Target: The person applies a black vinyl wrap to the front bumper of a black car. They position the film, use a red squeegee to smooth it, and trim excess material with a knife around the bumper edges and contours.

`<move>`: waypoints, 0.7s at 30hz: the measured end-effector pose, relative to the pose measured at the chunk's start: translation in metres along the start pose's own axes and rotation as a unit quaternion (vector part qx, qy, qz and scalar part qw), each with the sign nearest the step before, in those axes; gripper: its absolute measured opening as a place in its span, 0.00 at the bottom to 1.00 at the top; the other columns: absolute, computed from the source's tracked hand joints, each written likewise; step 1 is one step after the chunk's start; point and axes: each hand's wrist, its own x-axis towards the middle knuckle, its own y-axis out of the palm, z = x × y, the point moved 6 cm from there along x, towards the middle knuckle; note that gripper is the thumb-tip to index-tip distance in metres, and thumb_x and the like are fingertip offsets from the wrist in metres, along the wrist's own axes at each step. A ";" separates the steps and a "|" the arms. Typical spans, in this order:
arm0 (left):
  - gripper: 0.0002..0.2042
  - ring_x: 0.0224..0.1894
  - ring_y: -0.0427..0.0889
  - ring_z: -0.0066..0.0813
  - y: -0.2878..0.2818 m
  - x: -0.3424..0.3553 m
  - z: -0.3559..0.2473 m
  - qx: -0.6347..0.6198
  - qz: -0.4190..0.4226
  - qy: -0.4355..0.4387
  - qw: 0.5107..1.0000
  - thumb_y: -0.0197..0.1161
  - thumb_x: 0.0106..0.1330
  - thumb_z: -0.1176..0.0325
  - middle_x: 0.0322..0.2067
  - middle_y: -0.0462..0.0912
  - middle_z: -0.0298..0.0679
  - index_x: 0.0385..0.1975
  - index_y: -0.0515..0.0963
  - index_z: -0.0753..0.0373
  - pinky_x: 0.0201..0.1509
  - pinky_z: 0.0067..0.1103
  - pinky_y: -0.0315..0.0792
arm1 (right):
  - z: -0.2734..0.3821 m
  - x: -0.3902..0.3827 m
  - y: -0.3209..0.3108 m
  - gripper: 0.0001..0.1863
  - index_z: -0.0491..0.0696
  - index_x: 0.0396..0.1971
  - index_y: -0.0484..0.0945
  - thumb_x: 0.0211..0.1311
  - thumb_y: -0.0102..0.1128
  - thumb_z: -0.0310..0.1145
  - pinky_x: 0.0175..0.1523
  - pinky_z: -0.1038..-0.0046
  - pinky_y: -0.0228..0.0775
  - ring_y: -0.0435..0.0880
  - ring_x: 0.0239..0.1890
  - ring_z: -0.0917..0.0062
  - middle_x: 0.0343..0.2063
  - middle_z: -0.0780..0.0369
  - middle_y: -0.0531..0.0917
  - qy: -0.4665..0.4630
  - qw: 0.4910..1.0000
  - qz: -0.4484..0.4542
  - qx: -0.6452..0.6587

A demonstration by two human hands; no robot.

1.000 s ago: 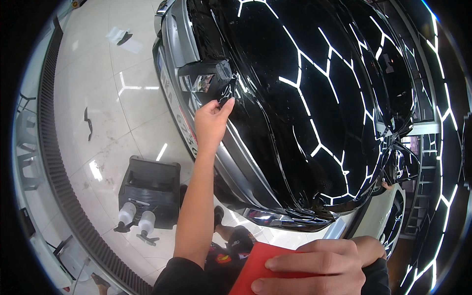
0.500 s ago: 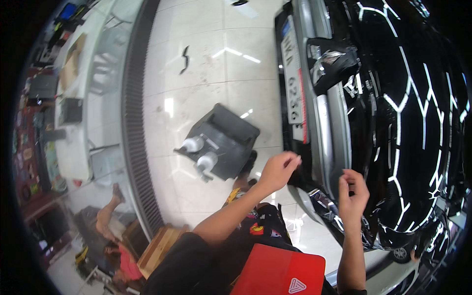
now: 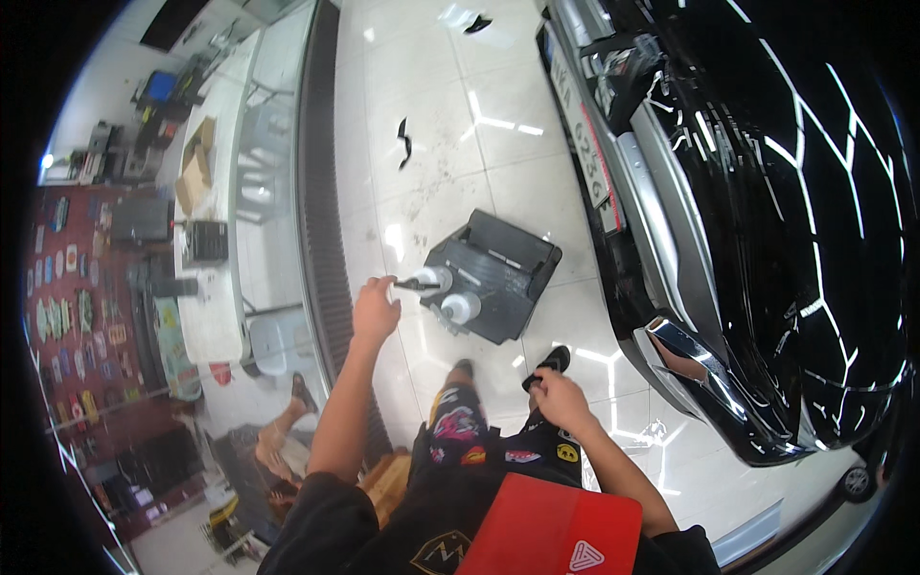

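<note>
My left hand (image 3: 378, 309) is raised over the floor at left of centre, fingers pinched. A thin, dark, narrow piece (image 3: 419, 285) sticks out from its fingertips, overlapping a white spray bottle (image 3: 437, 277) beyond; its exact kind is unclear. Lower and to the right, my right hand (image 3: 563, 401) is closed in a pinch above my foot, and what it may hold is hidden. Beyond both hands stands a dark grey plastic stool or caddy (image 3: 503, 278). A second white bottle (image 3: 462, 309) sits at its near side.
A glossy black car (image 3: 757, 220) fills the right, its bumper and plate facing the stool. Black curled scraps (image 3: 403, 144) lie on the tiled floor. A red flat panel (image 3: 556, 527) is at my front. Beyond glass at left are a white table (image 3: 216, 316) and a seated person.
Both hands have come away from the car's bumper toward the left. The left is now near the bottles with a thin dark piece at its fingertips. The view has turned left.
</note>
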 end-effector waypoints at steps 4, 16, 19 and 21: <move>0.29 0.66 0.76 0.50 0.069 0.058 0.037 0.219 0.084 0.122 0.964 0.71 0.59 0.65 0.67 0.71 0.46 0.65 0.79 0.47 0.65 0.41 0.76 | 0.043 0.019 0.035 0.20 0.43 0.56 0.78 0.68 0.62 0.36 0.57 0.51 0.78 0.86 0.53 0.50 0.48 0.46 0.86 -0.039 0.998 0.022 -0.045; 0.26 0.56 0.84 0.58 0.140 0.101 0.008 -0.006 0.285 0.226 0.932 0.70 0.63 0.54 0.55 0.82 0.59 0.57 0.81 0.63 0.61 0.43 0.78 | 0.098 0.124 0.183 0.60 0.43 0.76 0.49 0.57 0.77 0.58 0.49 0.48 0.83 0.87 0.49 0.49 0.52 0.42 0.81 0.378 0.804 -0.304 0.343; 0.31 0.58 0.83 0.59 0.133 0.104 0.017 -0.026 0.303 0.272 0.913 0.71 0.63 0.53 0.56 0.81 0.60 0.62 0.77 0.66 0.63 0.43 0.77 | 0.128 0.168 0.240 0.63 0.41 0.77 0.50 0.53 0.82 0.55 0.40 0.47 0.85 0.85 0.52 0.59 0.59 0.48 0.78 0.416 0.533 -0.353 0.647; 0.32 0.60 0.82 0.58 0.137 0.102 0.030 0.003 0.366 0.284 0.886 0.72 0.63 0.54 0.57 0.81 0.60 0.63 0.76 0.65 0.64 0.42 0.77 | 0.144 0.187 0.244 0.62 0.40 0.78 0.50 0.54 0.82 0.53 0.41 0.48 0.86 0.83 0.55 0.58 0.60 0.49 0.78 0.406 0.453 -0.431 0.666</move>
